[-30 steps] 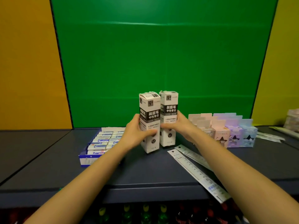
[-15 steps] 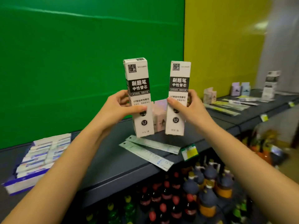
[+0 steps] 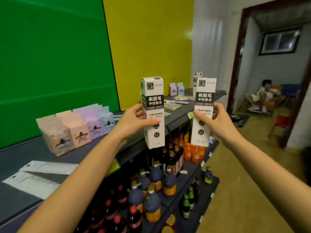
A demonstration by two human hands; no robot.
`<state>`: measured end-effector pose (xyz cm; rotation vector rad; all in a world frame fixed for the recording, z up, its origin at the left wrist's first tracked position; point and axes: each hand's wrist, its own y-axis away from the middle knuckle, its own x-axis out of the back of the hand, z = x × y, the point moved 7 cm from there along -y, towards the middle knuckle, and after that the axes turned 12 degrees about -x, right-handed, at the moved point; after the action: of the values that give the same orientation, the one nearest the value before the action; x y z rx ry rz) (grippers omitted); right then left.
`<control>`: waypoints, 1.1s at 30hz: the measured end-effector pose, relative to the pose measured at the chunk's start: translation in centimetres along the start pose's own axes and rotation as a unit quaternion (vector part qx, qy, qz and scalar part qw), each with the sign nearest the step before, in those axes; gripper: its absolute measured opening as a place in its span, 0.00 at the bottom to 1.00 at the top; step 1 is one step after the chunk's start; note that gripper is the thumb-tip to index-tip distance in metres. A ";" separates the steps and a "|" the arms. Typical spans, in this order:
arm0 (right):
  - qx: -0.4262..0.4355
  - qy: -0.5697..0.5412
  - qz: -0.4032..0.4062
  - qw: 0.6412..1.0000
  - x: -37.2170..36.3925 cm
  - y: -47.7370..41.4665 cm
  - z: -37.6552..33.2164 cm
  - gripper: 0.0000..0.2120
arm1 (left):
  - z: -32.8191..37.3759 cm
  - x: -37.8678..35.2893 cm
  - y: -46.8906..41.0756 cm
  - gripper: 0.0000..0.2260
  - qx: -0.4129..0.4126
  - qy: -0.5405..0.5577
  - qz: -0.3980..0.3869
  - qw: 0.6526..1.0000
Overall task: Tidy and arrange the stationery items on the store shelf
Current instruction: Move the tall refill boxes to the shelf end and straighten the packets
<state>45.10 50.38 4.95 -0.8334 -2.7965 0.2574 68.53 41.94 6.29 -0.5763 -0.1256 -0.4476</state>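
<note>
White cardboard refill boxes, two of them, are held upright in the air out past the front edge of the shelf [image 3: 20,158]; each long axis is near vertical, printed face toward the camera. The left box [image 3: 154,113] sits in the left hand [image 3: 134,119]; thumb across the front face, fingers wrapped behind, clenched on the box at mid-height. The right box [image 3: 203,111] sits in the right hand [image 3: 218,121]; same grip, thumb on the front, fingers behind. The boxes are apart, not touching, at roughly equal height; the right box is slightly farther forward and right.

The likely target is the far end of the shelf, ahead and to the right, where a third matching box [image 3: 196,79] stands upright behind the right box; the right hand is nearer to it, so the right box should probably be set down first. Pastel packs [image 3: 75,128] stand to the left on the shelf; flat rulers [image 3: 37,175] lie nearer the camera.
</note>
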 end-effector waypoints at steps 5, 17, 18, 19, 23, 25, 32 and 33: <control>0.002 0.029 -0.005 1.000 6.0 -4.6 3.0 0.26 | -1.3 -6.8 -3.8 0.19 -0.002 0.011 0.002 1.000; -0.018 0.004 -0.032 0.999 15.0 -16.9 8.9 0.27 | -5.6 -16.0 -11.7 0.22 0.024 -0.009 0.067 0.997; -0.021 0.000 -0.038 0.999 15.4 -18.1 9.4 0.26 | -6.3 -16.6 -12.5 0.22 0.026 -0.008 0.070 0.997; -0.023 -0.004 -0.043 0.999 15.8 -19.4 10.0 0.26 | -7.0 -17.2 -13.3 0.22 0.028 -0.008 0.075 0.997; -0.021 -0.010 -0.056 0.998 17.2 -24.7 12.4 0.25 | -9.0 -19.9 -17.3 0.16 0.016 -0.007 0.095 0.995; -0.017 -0.021 -0.061 0.998 17.7 -28.0 13.2 0.24 | -9.7 -21.2 -19.7 0.17 0.008 -0.009 0.104 0.994; 0.022 0.018 -0.110 0.994 18.3 -40.8 13.3 0.21 | -11.5 -25.2 -29.8 0.22 -0.013 -0.049 0.110 0.993; 0.030 0.027 -0.114 0.993 18.7 -42.7 13.2 0.20 | -11.8 -25.6 -31.3 0.22 -0.014 -0.054 0.115 0.992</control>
<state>4.39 24.18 4.76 -0.4942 -2.7853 0.2749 31.65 21.67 5.99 -0.6357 -0.1543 -0.1944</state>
